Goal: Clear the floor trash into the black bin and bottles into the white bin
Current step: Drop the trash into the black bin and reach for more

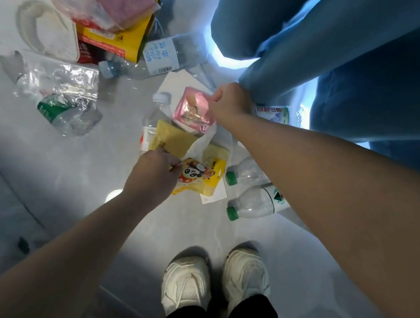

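One view only, the head camera, looking straight down at the floor. I am bending over a litter pile at the centre of the frame.

My left hand [153, 175] is curling its fingers onto the left edge of a yellow panda packet [200, 177]. It appears to be pinching it, though the fingertips are hidden behind the knuckles. My right hand [226, 102], just above centre, is closing thumb and forefinger on the upper right corner of a pink wrapper [193, 109]. A tan pouch [172, 139] is lying between the two wrappers, and white paper [176, 81] is showing beneath the pink one.

A white-capped bottle [155, 115] is lying just left of the pink wrapper, partly under the pouch. An upper green-capped bottle [247, 173] and a lower green-capped bottle [255, 202] are lying right of centre, beside my right forearm. A blue-labelled bottle [160, 56] is lying at upper centre and a crushed bottle [65, 112] at upper left. Neither bin is showing.

Assessment: the wrappers are looking like thin film, near weightless, limp and slick. A corner pinch is adequate, though gathering a fold would be guarding against slip. The bottles are appearing empty, light and thin-walled, so likely to dent and roll. The neck below the cap is offering the firmest hold.
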`<state>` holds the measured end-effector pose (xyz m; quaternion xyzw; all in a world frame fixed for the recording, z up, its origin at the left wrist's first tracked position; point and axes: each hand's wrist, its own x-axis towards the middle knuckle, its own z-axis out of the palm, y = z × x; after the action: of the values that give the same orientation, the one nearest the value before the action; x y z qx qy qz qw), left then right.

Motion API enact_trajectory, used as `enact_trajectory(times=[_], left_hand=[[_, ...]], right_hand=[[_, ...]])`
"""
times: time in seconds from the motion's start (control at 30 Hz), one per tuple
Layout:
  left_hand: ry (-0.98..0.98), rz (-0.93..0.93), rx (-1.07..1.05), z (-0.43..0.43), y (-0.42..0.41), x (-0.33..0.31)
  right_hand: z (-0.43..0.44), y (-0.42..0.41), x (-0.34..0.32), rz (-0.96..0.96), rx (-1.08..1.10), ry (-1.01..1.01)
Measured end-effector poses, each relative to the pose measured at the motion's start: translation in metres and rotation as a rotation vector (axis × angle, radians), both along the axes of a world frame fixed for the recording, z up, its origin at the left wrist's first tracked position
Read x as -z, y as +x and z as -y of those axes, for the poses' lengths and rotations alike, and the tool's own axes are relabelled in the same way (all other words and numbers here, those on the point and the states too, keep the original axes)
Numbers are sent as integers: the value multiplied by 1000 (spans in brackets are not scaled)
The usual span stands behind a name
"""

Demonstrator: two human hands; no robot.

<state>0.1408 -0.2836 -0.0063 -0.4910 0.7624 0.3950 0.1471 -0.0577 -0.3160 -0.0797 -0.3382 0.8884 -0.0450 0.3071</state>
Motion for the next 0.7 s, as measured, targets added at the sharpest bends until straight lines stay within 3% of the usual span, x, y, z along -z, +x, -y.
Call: enact_trajectory(times=[0.1,0.4,0.57,0.7], left_hand=[[7,-18,-13,-2,2,-1],[32,-28,-58,-1,4,-7],[20,-36,-81,4,2,-9],[25,-28,-99,6,4,-6]], right_hand=[[3,-1,-2,-5,-67,77],[1,3,-13,-200,-185,23],[7,2,-14,-61,-266,-5],[11,3,-10,-151,-340,3]])
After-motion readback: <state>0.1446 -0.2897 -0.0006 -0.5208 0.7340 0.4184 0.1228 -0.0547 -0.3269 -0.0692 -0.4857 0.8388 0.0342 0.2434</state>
